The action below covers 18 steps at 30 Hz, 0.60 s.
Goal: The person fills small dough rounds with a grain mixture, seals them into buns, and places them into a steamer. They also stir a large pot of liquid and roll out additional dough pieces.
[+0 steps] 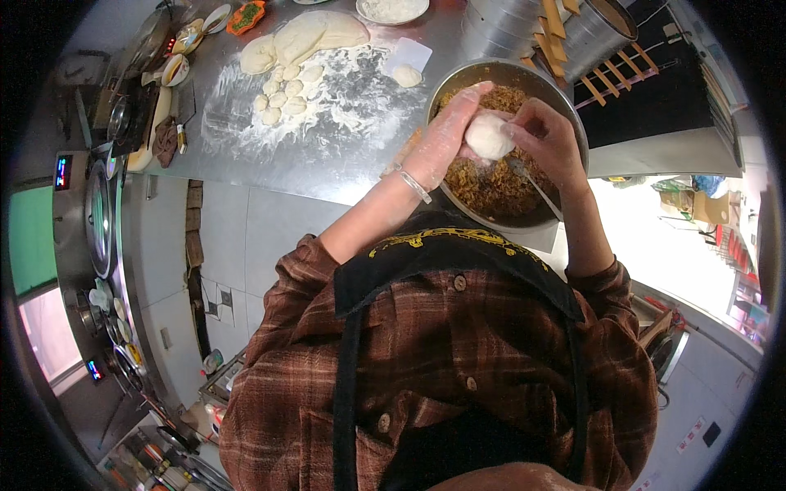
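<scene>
A rounded white dough bun (pixel 489 136) rests in my left hand (pixel 443 130), over a large metal bowl (pixel 582 144) of brown, shredded-looking filling (pixel 485 195). My right hand (pixel 545 136) touches the bun's right side with bent thumb and fingers, pinching its dough edge. Below it, a metal spoon (pixel 543 195) leans in the filling, its handle toward the bowl's lower right rim. Left of the bowl, several small dough pieces (pixel 277 99) lie on the floured steel worktop (pixel 270 159). Behind them is a large dough mass (pixel 316 38).
A flattened dough piece (pixel 406 75) lies by a white scraper (pixel 412 54) beyond the bowl's left side. A plate of flour (pixel 393 11) and an orange dish of chopped greens (pixel 245 17) stand at the back. Metal steamers (pixel 500 27) stand behind the bowl; a brown cloth (pixel 166 145) lies left.
</scene>
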Available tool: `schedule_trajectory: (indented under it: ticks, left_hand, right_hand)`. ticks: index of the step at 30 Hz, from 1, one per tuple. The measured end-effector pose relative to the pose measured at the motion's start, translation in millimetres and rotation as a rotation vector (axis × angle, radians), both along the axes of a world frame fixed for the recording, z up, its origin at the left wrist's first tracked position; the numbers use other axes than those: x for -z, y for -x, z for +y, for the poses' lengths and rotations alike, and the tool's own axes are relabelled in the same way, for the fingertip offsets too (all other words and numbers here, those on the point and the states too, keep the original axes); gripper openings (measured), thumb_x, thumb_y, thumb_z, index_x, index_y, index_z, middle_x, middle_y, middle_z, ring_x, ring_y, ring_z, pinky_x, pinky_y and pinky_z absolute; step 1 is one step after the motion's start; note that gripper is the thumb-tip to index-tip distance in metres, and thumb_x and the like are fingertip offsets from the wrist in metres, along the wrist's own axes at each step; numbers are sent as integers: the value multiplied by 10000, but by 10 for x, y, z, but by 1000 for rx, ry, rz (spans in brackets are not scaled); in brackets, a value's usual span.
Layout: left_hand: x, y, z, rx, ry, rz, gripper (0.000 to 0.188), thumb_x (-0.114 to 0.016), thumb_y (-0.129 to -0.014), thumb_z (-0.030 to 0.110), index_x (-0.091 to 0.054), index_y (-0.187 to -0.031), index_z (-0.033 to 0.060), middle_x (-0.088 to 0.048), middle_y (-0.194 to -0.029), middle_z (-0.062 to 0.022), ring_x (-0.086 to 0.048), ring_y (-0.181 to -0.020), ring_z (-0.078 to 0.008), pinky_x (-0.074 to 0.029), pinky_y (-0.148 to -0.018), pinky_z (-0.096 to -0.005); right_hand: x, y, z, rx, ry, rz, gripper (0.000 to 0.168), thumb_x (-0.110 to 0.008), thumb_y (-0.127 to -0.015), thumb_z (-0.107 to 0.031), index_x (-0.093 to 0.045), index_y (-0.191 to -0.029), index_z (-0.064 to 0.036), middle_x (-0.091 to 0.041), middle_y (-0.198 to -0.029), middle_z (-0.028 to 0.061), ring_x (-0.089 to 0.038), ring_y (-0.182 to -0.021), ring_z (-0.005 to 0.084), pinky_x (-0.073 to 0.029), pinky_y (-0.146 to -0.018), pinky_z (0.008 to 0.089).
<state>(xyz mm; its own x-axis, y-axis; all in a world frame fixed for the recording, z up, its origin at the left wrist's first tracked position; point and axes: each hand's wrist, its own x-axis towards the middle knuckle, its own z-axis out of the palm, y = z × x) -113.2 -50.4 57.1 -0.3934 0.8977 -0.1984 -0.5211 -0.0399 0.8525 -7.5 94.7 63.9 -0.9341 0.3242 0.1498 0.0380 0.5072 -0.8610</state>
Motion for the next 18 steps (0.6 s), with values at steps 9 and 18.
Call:
schedule_trajectory:
  ticks: [9,18]
  left_hand:
    - [209,56,42,-89,-56,-107,477,-255,-933,397,-409,-1226,54,-501,-1156,-68,-484,-1055,-149,-414,-873,-309]
    - [264,231,56,-61,-92,-206,451,-277,-932,391,-424,-1207,64,-502,-1161,-65,-495,-1020,-142,-414,-863,-303]
  right_hand:
    - [39,189,-147,2,65,5,120,-621,-766,-78,-582,-860,-15,-552,-730,-10,-491,-660,47,-407,-577,204]
    - [12,265,-289,15,-506,79,193,-598,-770,-175,-551,-908,-48,-538,-742,87,-570,-662,255,-461,-590,325]
